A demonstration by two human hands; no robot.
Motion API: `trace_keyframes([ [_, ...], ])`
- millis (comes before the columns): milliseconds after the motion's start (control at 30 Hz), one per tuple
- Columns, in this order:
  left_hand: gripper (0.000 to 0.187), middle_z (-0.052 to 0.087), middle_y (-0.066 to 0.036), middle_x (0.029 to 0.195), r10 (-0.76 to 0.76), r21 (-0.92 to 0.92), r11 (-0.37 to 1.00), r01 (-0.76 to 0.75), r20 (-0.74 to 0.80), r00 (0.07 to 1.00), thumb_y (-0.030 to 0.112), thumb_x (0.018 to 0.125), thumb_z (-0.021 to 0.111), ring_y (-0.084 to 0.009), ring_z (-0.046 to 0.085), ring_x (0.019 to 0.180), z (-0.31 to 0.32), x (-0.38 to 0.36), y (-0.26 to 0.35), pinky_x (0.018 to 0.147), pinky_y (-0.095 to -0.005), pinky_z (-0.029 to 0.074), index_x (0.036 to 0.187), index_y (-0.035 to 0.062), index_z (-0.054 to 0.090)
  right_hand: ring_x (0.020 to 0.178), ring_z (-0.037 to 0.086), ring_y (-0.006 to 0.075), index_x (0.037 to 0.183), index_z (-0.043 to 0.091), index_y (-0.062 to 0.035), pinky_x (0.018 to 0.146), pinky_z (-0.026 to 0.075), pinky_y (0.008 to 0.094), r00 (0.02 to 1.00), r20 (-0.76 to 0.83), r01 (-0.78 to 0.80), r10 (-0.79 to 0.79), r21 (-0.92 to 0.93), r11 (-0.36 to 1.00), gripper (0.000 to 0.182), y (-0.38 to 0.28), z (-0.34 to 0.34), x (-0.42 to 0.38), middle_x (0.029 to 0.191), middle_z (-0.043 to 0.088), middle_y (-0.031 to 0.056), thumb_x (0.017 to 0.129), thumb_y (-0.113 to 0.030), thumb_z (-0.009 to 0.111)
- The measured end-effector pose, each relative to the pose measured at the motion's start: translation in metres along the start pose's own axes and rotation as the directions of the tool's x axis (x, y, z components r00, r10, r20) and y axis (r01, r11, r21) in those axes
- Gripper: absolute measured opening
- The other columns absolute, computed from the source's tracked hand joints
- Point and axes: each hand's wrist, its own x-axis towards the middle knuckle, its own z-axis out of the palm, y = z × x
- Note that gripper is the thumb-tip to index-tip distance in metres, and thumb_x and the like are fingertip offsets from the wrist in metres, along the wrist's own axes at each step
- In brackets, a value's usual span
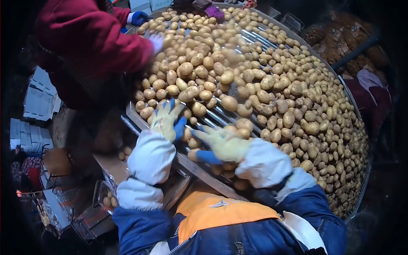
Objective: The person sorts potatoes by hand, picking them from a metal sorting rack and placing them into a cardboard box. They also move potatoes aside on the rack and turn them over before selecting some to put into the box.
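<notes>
Many potatoes (314, 114) lie heaped on a table of metal rollers (217, 119). My left hand (167, 120), in a pale yellow glove with blue fingertips, rests on potatoes near the table's front edge, its fingers spread. To its right is my right hand (223, 144), gloved the same way, with its fingers apart over the rollers. A potato touches the blue thumb of that hand, and others sit under and beside the palm. Between my two hands are a few more potatoes. Neither hand is closed around one.
The table's front rail (199, 172) runs below my wrists. A co-worker in a red top (93, 38) reaches over the potatoes at the upper left. Another person's purple glove (214, 13) shows at the far edge. White boxes (40, 93) are stacked at the left.
</notes>
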Motion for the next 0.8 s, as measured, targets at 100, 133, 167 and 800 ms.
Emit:
trace_keyframes([
  [100, 0.037, 0.065, -0.023, 0.129, 0.09, -0.025, 0.996, -0.091, -0.046, 0.995, 0.021, 0.093, 0.07, -0.0455, 0.059, 0.121, -0.026, -0.036, 0.029, 0.103, -0.0556, 0.044, 0.126, 0.0047, 0.067, 0.092, 0.073, 0.0389, 0.122, 0.069, -0.0134, 0.082, 0.058, 0.0461, 0.969, -0.172, -0.139, 0.179, 0.219, 0.966, 0.033, 0.009, -0.058, -0.022, 0.097, 0.074, 0.0163, 0.091, -0.024, 0.071],
  [133, 0.034, 0.068, -0.022, 0.123, 0.138, -0.02, 0.99, -0.142, -0.133, 0.981, 0.018, 0.093, 0.07, -0.0451, 0.063, 0.113, -0.026, -0.045, 0.038, 0.099, -0.0553, 0.046, 0.124, 0.0051, 0.067, 0.094, 0.071, 0.0396, 0.114, 0.067, -0.0114, 0.081, 0.056, 0.0475, 0.953, -0.273, -0.102, 0.131, 0.118, 0.988, 0.027, 0.022, -0.072, -0.016, 0.101, 0.073, 0.0181, 0.088, -0.022, 0.071],
  [167, 0.031, 0.069, -0.021, 0.119, 0.121, -0.13, 0.98, -0.148, -0.196, 0.973, 0.015, 0.094, 0.069, -0.0443, 0.065, 0.107, -0.028, -0.052, 0.047, 0.095, -0.053, 0.049, 0.123, 0.005, 0.068, 0.095, 0.071, 0.0392, 0.113, 0.065, -0.0124, 0.081, 0.055, 0.0503, 0.94, -0.326, -0.13, 0.098, -0.079, 0.988, 0.029, 0.036, -0.078, -0.013, 0.103, 0.072, 0.0185, 0.087, -0.024, 0.072],
  [800, 0.052, 0.068, -0.012, 0.124, -0.092, -0.631, -0.605, 0.487, 0.662, 0.744, 0.053, 0.102, 0.061, -0.0293, 0.071, 0.105, 0.009, -0.112, 0.086, 0.08, -0.0458, 0.062, 0.136, 0.014, 0.058, 0.099, 0.069, 0.0344, 0.131, 0.067, -0.015, 0.089, 0.054, 0.0481, 0.924, -0.342, 0.117, -0.173, -0.178, 0.977, 0.047, 0.003, -0.051, 0.041, 0.109, 0.072, 0.0137, 0.087, -0.03, 0.077],
])
